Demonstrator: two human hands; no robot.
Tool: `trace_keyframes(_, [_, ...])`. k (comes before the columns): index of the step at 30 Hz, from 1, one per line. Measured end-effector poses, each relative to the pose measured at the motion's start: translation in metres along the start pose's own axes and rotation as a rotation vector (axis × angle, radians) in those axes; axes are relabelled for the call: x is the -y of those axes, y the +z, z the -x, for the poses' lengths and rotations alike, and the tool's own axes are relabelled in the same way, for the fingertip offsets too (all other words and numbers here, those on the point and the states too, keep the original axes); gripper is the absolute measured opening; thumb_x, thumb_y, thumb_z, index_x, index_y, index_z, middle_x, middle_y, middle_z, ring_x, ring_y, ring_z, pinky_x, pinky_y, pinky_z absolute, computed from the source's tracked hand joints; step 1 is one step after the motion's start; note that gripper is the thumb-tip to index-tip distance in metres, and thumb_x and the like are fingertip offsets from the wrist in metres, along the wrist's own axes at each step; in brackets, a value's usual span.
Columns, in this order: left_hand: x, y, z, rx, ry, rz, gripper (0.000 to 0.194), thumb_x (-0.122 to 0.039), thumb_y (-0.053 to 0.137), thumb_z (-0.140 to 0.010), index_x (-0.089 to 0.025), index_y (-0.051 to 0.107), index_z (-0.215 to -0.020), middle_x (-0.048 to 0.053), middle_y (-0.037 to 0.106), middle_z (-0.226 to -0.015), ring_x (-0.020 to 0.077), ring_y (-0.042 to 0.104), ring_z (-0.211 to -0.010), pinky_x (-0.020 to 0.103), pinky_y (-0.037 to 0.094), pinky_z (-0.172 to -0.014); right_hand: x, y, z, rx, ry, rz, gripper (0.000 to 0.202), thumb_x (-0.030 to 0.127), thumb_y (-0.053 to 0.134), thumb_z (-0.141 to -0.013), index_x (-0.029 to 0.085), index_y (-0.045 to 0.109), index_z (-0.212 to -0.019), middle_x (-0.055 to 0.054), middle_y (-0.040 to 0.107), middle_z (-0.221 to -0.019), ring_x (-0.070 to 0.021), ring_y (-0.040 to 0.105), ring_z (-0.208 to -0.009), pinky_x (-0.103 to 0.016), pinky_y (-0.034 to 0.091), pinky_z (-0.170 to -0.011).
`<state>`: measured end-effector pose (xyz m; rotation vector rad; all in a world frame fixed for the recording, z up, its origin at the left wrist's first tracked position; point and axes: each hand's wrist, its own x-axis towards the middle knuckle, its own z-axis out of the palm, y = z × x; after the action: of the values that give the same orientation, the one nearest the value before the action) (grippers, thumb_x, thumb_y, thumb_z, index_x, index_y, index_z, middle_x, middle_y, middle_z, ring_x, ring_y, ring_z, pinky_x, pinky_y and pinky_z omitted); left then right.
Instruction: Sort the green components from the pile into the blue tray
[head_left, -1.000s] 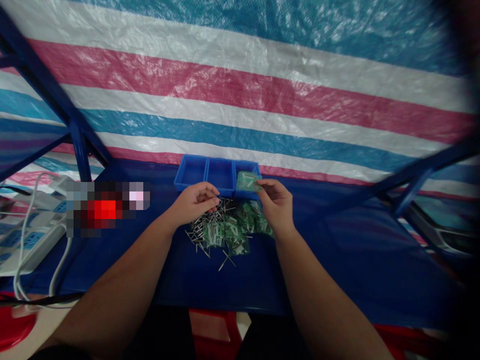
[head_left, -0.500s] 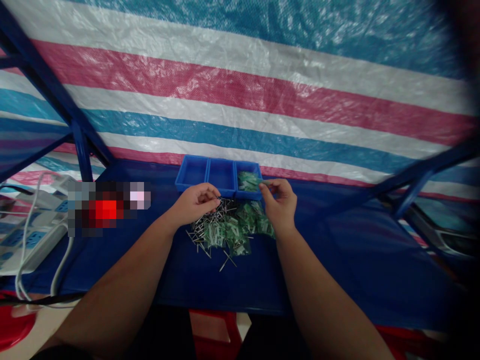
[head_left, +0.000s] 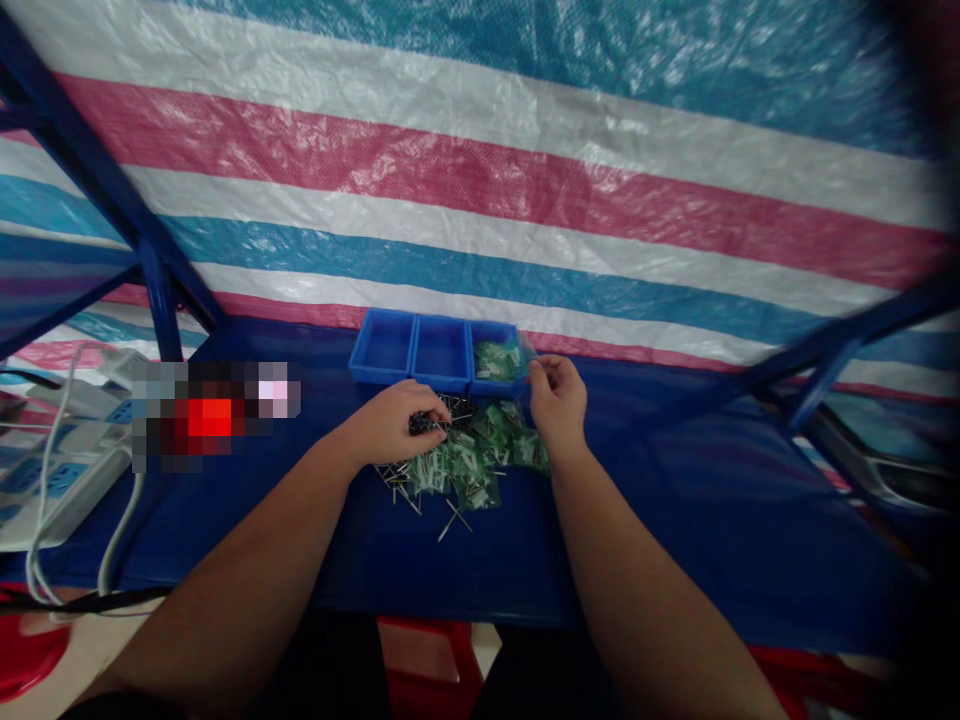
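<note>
Three-compartment tray (head_left: 411, 348) at frame centre; parts pile (head_left: 465, 455) just below it; power strip (head_left: 52, 470) far left.

Soft, even daylight, no hard shadows. Striped tarp (head_left: 480, 180) brightest, w/ small glints of glare on its weave. Blue worktop (head_left: 712, 500) dimmer, esp. toward near edge. Right edge and corners fall off to black vignette. Wide-angle bend: frame bars (head_left: 97, 180) splay outward. Small parts by hands soft, detail not resolvable. Pixelated block (head_left: 217, 415) at left.
</note>
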<state>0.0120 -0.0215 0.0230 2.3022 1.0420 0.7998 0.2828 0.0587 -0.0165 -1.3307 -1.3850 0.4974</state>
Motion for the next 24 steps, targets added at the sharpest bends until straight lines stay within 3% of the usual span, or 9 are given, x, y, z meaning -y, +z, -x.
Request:
trace_keyframes(5, [-0.006,0.002,-0.001,0.089,0.038,-0.028,0.026,-0.037,0.073,-0.085,-0.022,0.075,-0.107,0.009,0.069,-0.112,0.0256,0.059,-0.105,0.044,0.043,-0.098,0.009,0.001,0.001,0.03,0.027,-0.132,0.024,0.043,0.06,-0.088,0.019,0.062,-0.087,-0.001,0.064,-0.068,-0.0162,0.055,-0.06,-0.029,0.041,-0.057])
trace_keyframes(10, [-0.009,0.003,-0.002,0.137,0.043,-0.026,0.031,-0.038,0.076,-0.083,-0.026,0.076,-0.111,0.009,0.069,-0.125,0.0277,0.057,-0.114,0.046,0.04,-0.102,0.006,0.003,0.003,0.08,0.06,-0.132,0.035,0.04,0.067,-0.083,0.019,0.06,-0.11,0.003,0.062,-0.062,-0.0147,0.049,-0.05,-0.029,0.038,-0.051])
trace_keyframes(13, [-0.008,0.006,-0.003,0.155,0.064,-0.032,0.032,-0.039,0.076,-0.083,-0.026,0.076,-0.112,0.01,0.067,-0.132,0.0287,0.057,-0.119,0.047,0.039,-0.104,0.003,0.003,0.004,0.05,-0.022,-0.034,0.04,0.037,0.067,-0.083,0.02,0.057,-0.118,0.006,0.055,-0.061,-0.0147,0.05,-0.053,-0.029,0.041,-0.056])
trace_keyframes(18, [-0.006,0.01,-0.004,0.176,0.086,-0.024,0.031,-0.037,0.078,-0.083,-0.023,0.076,-0.11,0.009,0.074,-0.12,0.0262,0.062,-0.113,0.042,0.042,-0.1,0.002,0.001,0.004,0.083,-0.177,0.231,0.025,0.037,0.062,-0.087,0.018,0.068,-0.1,0.001,0.054,-0.067,-0.0166,0.051,-0.061,-0.033,0.044,-0.064])
trace_keyframes(21, [-0.005,0.011,-0.005,0.179,0.09,-0.027,0.029,-0.036,0.076,-0.084,-0.022,0.075,-0.108,0.007,0.076,-0.114,0.0247,0.064,-0.107,0.041,0.042,-0.098,0.003,0.001,0.004,0.065,-0.264,0.284,0.028,0.037,0.062,-0.088,0.017,0.067,-0.106,-0.004,0.061,-0.08,-0.0207,0.055,-0.073,-0.036,0.046,-0.073])
trace_keyframes(24, [-0.004,0.012,-0.005,0.177,0.095,-0.016,0.025,-0.035,0.075,-0.084,-0.022,0.075,-0.106,0.006,0.077,-0.11,0.0238,0.065,-0.103,0.041,0.04,-0.099,0.004,0.001,0.005,0.05,-0.248,0.269,0.029,0.035,0.06,-0.089,0.019,0.064,-0.112,-0.006,0.066,-0.089,-0.0212,0.056,-0.076,-0.037,0.047,-0.075])
